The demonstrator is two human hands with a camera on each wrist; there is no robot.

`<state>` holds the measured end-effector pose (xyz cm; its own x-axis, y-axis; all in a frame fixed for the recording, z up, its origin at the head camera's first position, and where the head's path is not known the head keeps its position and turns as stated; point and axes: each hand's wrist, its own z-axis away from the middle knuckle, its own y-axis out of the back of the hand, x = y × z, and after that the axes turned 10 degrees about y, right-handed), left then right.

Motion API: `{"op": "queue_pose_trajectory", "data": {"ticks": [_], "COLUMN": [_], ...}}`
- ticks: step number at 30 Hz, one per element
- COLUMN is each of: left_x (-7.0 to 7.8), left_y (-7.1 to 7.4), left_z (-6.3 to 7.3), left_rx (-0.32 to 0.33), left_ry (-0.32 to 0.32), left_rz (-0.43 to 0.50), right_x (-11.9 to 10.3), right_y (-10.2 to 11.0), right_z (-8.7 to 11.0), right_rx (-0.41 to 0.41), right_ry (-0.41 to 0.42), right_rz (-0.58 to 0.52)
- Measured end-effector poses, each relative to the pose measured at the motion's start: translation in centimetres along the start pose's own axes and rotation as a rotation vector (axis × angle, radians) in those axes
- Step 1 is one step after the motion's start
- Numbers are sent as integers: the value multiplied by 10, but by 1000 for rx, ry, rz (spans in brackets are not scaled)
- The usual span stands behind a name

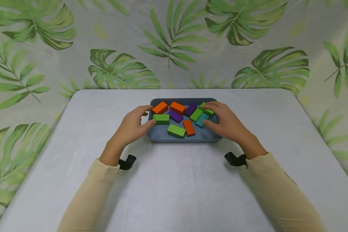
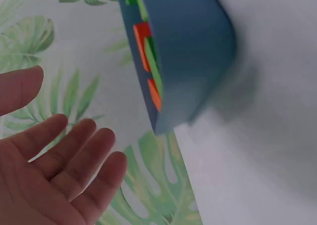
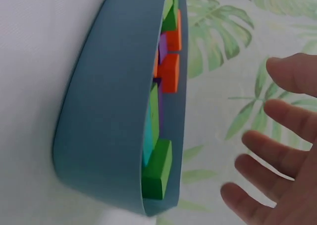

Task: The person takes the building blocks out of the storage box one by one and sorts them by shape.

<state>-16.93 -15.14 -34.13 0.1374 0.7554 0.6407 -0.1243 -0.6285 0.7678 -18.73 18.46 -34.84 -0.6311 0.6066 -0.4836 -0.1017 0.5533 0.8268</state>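
Observation:
A blue-grey tray [image 1: 185, 140] with rounded corners holds several loose rectangular blocks. Among them are orange blocks [image 1: 178, 108], purple blocks [image 1: 175, 116], light green blocks [image 1: 176, 131] and one teal block [image 1: 202, 120]. My left hand [image 1: 131, 127] is at the tray's left end, thumb and fingers spread apart, near a green block [image 1: 161, 119]. At the right end, my right hand [image 1: 229, 122] reaches over the rim, its fingers overlapping another green block [image 1: 208, 111] in the head view. Both wrist views show relaxed, spread fingers with nothing between them.
The tray stands near the far edge of a table covered in white cloth [image 1: 174, 187]. Behind and beside the table hangs a leaf-patterned sheet [image 1: 185, 74]. A black wrist mount [image 1: 127, 162] juts from the left sleeve, and a matching mount [image 1: 235, 159] from the right.

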Motion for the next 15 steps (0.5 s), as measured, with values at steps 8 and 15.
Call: {"op": "queue_pose_trajectory", "data": {"ticks": [8, 15], "left_x": [-13, -28], "left_y": [5, -3], "left_z": [-9, -19], "left_rx": [-57, -146], "left_ry": [129, 284], "left_rz": [139, 233], "right_x": [9, 17], "right_y": [17, 25], "right_z": [23, 37], "right_rx": [-2, -9], "right_ry": [-18, -67], "right_rz": [-99, -133]}}
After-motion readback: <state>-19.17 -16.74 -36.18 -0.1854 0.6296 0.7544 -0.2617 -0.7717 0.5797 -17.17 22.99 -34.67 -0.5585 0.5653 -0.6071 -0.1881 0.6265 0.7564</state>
